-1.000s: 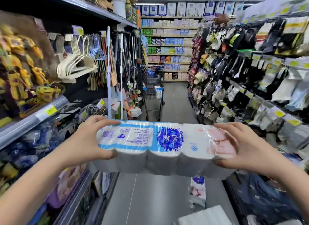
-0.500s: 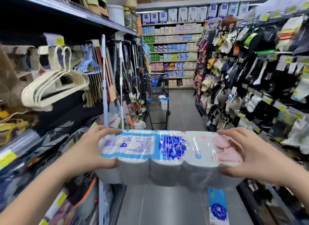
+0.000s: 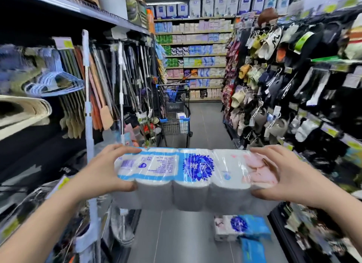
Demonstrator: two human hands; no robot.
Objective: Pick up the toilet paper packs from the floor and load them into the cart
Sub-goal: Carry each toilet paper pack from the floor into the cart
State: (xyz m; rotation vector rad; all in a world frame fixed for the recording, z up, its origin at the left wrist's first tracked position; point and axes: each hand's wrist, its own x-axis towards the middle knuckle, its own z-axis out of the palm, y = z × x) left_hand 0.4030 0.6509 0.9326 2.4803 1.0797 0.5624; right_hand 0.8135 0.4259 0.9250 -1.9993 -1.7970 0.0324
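Head view: left hand (image 3: 100, 174) and right hand (image 3: 290, 176) grip a toilet paper pack (image 3: 195, 186) by its ends. Blue label (image 3: 160, 165) text between them is unreadable

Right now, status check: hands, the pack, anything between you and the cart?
Left hand and right hand grip the toilet paper pack by its ends. Cart stands well ahead. Floor pack lies just ahead, right of centre.

Narrow shop aisle with a dark grey tiled floor (image 3: 207, 123).
Left: grey metal shelving (image 3: 78, 7) hung with long-handled mops and brooms (image 3: 121, 80) and pale blue plastic hangers (image 3: 54, 82).
Right: dark display rack of slippers and socks (image 3: 274, 90).
Far end: brightly lit shelves of boxed goods (image 3: 195, 47).
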